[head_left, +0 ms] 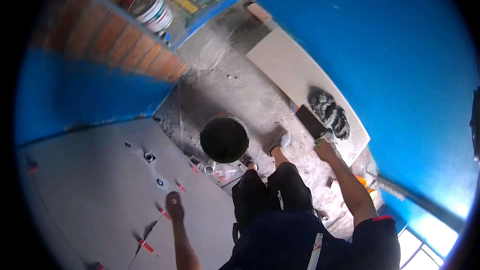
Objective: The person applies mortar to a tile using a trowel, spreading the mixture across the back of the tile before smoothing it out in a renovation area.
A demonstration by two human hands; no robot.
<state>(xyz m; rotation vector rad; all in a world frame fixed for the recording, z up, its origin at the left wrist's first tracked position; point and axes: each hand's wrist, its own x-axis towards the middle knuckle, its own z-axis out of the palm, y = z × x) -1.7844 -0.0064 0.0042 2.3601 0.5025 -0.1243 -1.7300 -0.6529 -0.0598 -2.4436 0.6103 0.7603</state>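
The dim, foreshortened left hand (173,206) hid how far its fingers were bent, and whether it touched the large grey tiles (90,170) with red clips (165,214) could not be told. The right hand (326,150) had its fingers closed around the mostly hidden handle of a dark rectangular notched trowel (311,121), its blade just beside a wet dark-grey heap (325,106) on a long beige slab (285,60). A round black bucket (204,145), its inside lost in shadow, stood between them, near the feet
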